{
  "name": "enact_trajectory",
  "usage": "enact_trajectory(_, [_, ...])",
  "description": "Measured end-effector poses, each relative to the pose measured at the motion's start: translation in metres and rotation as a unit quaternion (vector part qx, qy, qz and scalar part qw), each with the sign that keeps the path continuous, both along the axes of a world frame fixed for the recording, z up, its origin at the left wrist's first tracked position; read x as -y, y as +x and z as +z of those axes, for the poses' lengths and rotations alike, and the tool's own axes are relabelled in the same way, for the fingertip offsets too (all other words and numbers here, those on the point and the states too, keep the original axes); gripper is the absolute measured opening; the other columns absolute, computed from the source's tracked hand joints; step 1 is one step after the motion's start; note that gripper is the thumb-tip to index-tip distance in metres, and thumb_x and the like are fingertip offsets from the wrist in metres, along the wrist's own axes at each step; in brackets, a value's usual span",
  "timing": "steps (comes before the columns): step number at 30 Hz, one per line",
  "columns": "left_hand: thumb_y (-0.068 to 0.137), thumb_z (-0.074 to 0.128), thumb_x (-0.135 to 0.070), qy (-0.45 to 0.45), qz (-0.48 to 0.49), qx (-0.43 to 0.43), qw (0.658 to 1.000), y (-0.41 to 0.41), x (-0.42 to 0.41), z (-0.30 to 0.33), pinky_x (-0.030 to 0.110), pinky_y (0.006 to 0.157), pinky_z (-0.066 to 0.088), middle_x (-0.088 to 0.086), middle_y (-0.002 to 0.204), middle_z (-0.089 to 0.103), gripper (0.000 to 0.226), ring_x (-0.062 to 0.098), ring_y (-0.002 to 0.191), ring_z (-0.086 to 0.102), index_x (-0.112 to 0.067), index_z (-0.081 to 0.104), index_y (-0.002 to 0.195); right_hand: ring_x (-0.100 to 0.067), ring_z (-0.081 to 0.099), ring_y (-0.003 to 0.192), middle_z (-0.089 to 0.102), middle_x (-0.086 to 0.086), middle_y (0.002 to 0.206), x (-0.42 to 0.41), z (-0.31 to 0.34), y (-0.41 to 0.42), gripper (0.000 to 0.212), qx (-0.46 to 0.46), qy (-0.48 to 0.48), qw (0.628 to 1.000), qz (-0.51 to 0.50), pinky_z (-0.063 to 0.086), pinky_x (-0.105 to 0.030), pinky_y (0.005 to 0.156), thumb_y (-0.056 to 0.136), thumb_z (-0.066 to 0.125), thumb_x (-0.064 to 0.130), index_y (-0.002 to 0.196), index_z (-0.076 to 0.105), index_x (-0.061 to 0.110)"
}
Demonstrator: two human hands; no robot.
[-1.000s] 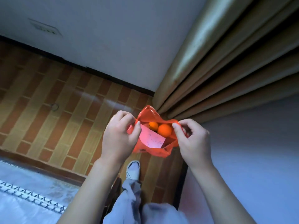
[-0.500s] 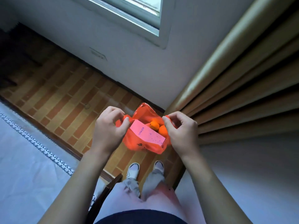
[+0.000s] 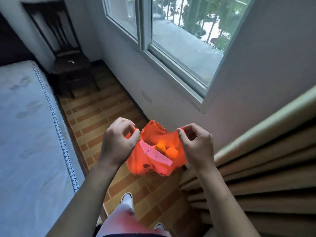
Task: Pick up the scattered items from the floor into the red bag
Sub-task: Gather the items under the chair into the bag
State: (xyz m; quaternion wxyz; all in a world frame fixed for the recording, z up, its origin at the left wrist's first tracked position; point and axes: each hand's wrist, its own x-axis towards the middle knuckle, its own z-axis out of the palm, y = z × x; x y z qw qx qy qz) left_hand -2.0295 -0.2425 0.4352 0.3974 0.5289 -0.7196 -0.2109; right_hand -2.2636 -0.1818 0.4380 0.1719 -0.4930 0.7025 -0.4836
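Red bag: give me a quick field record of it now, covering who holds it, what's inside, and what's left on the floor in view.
bag: red bag, held up above the floor, mouth pulled open
left hand: pinches the bag's left handle
right hand: pinches the right handle
contents: two oranges, one pink box leaning inside
floor: no loose items visible on the brick-pattern part in view

Bare forearms (image 3: 95, 189), light, perhaps pinkish-white trousers (image 3: 123, 219), and white shoes (image 3: 127, 199) with dark trim.
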Motion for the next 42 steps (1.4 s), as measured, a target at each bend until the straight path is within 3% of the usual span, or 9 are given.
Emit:
enact_trajectory(7, [0.084,0.078,-0.009,-0.014,0.067,-0.03,0.997,0.051,0.053,-0.006,0.016,0.077,0.046,-0.008,0.09,0.066,0.024,0.008,0.087,0.064,-0.022,0.062,0.072,-0.009,0.064,0.064,0.068,0.008,0.065,0.073,0.012,0.049,0.018,-0.023,-0.015,0.998,0.054,0.052,-0.032,0.062,0.09,0.079,0.02,0.074,0.072,0.019])
enact_trajectory(13, [0.081,0.08,-0.006,-0.008,0.084,-0.052,0.995,0.113,0.128,-0.016,0.032,0.075,0.054,-0.01,0.089,0.066,0.028,0.011,0.085,0.066,-0.021,0.06,0.068,-0.01,0.063,0.064,0.066,0.009,0.066,0.149,0.009,0.106,0.018,-0.081,-0.008,0.992,0.095,0.051,-0.034,0.061,0.089,0.078,0.022,0.074,0.07,0.021])
enact_trajectory(25, [0.083,0.075,-0.019,0.003,0.118,-0.082,0.99,0.24,0.248,-0.017,0.035,0.073,0.054,-0.012,0.086,0.064,0.022,0.011,0.081,0.065,-0.025,0.058,0.069,-0.004,0.061,0.063,0.064,0.015,0.063,0.294,0.015,0.222,0.018,-0.129,0.006,0.983,0.133,0.041,-0.015,0.058,0.087,0.082,0.02,0.074,0.07,0.024])
enact_trajectory(29, [0.083,0.079,-0.01,0.0,0.162,-0.083,0.983,0.275,0.255,-0.016,0.034,0.073,0.054,-0.012,0.086,0.065,0.026,0.008,0.081,0.065,-0.022,0.06,0.069,-0.002,0.061,0.064,0.063,0.019,0.063,0.328,0.018,0.255,0.018,-0.131,0.004,0.977,0.167,0.04,-0.011,0.058,0.087,0.082,0.019,0.075,0.071,0.026])
enact_trajectory(38, [0.083,0.08,-0.01,-0.004,0.265,-0.083,0.961,0.34,0.266,-0.018,0.026,0.072,0.052,-0.012,0.085,0.065,0.026,0.008,0.081,0.064,-0.023,0.061,0.071,-0.004,0.063,0.066,0.066,0.017,0.067,0.395,0.016,0.33,0.015,-0.153,0.002,0.952,0.264,0.048,-0.025,0.06,0.088,0.079,0.02,0.076,0.071,0.026])
enact_trajectory(42, [0.082,0.08,-0.008,-0.009,0.308,-0.083,0.948,0.355,0.279,-0.02,0.028,0.075,0.053,-0.011,0.085,0.066,0.031,0.01,0.083,0.066,-0.025,0.058,0.07,-0.004,0.065,0.066,0.068,0.016,0.067,0.43,0.011,0.352,0.015,-0.137,0.016,0.943,0.304,0.052,-0.028,0.06,0.089,0.078,0.024,0.075,0.071,0.026])
